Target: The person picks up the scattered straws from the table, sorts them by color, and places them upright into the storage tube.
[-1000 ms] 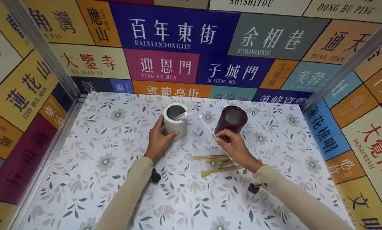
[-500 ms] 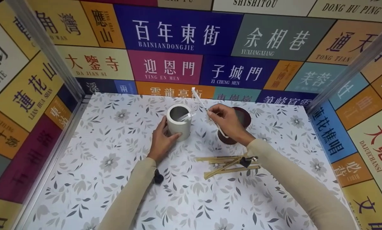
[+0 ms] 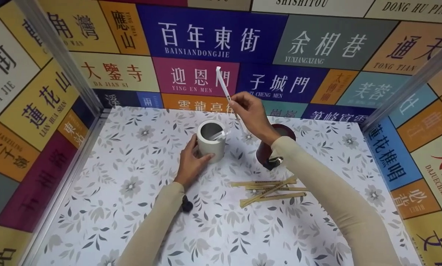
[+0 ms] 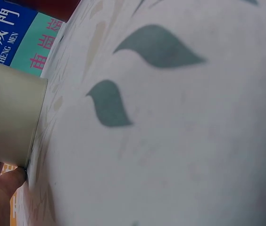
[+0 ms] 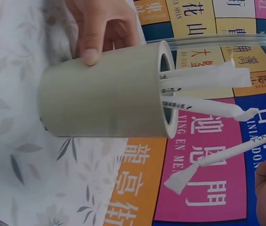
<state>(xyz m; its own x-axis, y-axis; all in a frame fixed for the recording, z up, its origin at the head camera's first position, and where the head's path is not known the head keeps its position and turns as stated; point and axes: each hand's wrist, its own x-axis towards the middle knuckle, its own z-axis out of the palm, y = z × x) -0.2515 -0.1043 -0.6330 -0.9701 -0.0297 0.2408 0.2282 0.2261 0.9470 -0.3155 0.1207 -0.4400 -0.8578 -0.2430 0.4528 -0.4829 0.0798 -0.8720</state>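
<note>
Head view: my right hand [image 3: 252, 112], at the centre of the frame, pinches a white wrapped stick [image 3: 223, 83] between thumb and fingertips, its upper end tilted toward the upper left. My left hand [image 3: 193, 162], left of centre, curls round the pale cup [image 3: 211, 147], thumb on the near side. The cup stands upright, and the right wrist view shows more white wrapped sticks [image 5: 203, 75] leaning out of its mouth; the held one is apart from them.

Just right of centre is the dark red cup [image 3: 267, 151]; my right wrist and a black wrist piece [image 3: 271, 163] stand in front of it, so I cannot see all of its rim. Below it, tan sticks [image 3: 265, 192] lie crossed, their right ends near my right sleeve [image 3: 324, 177]. The leaf-patterned cloth [image 3: 77, 184] spreads beneath everything. Lettered panels [image 3: 206, 33] fill the top and both sides, with a metal post [image 3: 64, 55] at upper left.
</note>
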